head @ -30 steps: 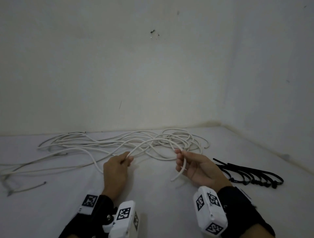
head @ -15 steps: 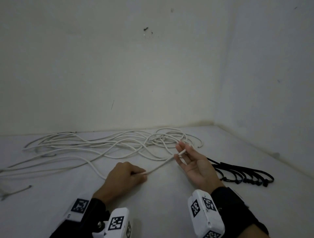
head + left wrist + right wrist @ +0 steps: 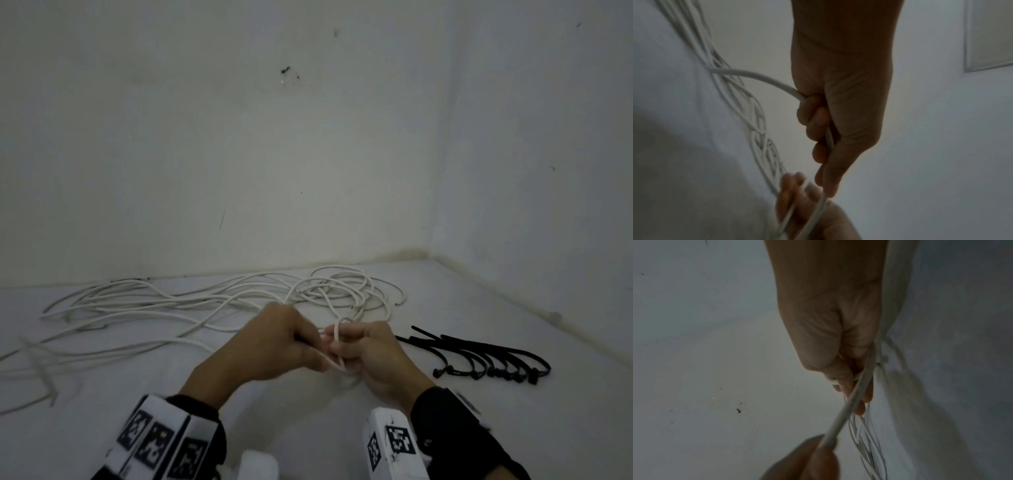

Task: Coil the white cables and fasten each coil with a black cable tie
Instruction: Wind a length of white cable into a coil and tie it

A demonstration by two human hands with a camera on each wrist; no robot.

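Note:
A long tangle of white cables sprawls over the white surface along the back wall. My left hand has its fingers curled round one white cable and sits right against my right hand. My right hand holds a small loop of that cable across its curled fingers; in the right wrist view the cable runs from these fingers down to the left hand. A bundle of black cable ties lies just right of my right hand, untouched.
Two white walls meet in a corner at the back right, closing off the surface. More cable loops lie just beyond my hands. A loose cable end lies at the far left.
My left hand has moved right and up with the cable until it meets my right hand. The right hand's fingers, earlier spread, now curl round a small loop of cable.

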